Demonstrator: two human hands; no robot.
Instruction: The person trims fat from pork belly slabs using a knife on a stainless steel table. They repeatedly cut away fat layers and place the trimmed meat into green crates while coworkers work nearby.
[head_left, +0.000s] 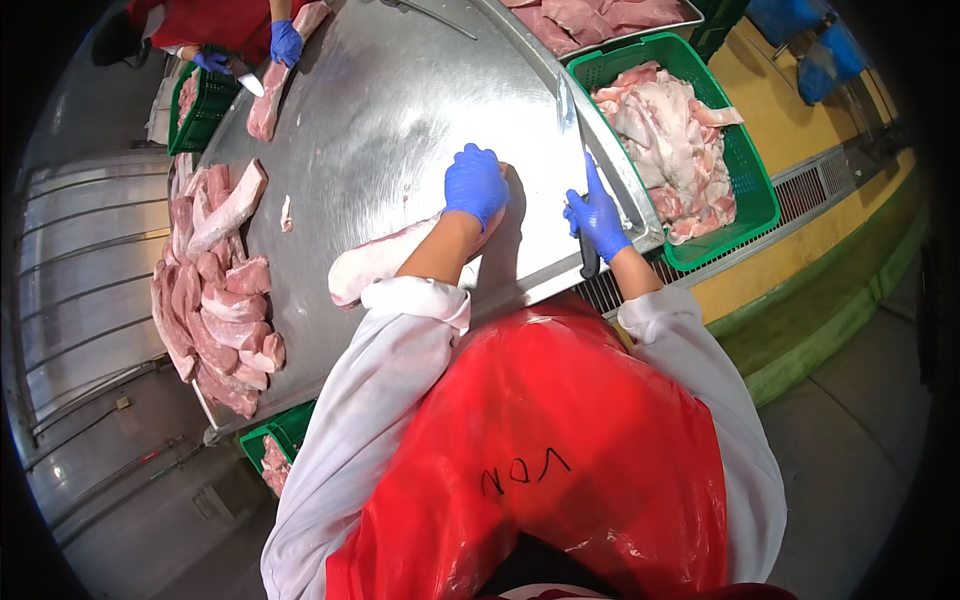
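So we're counting two blue-gloved hands of our own here. Our left hand [475,187] is clasping the far end of one long slab [375,262], which is lying at a slant on the metal worktop [385,120] right in front of us; its fingertips aren't showing. Our right hand [600,222] is wrapping around one knife [588,262], dark handle down, blade pointing away from us, index finger stretching along it.

We're seeing one small scrap [287,213] sitting alone, plus a meat pile [225,300] at the left edge. Well over ten pieces there, but they're overlapping too much for us to count exactly.

Container-wise, three green crates are showing meat: a big one [752,190] just beside the worktop on the right, brimming with pale trimmings [675,140]; a second [205,115] by the co-worker; a third [290,428] poking out low on the left. One metal tray [690,14] is holding several pink cuts [570,22].

Across from us, one co-worker [220,22] is holding a second knife [250,83] and one meat strip [264,112].
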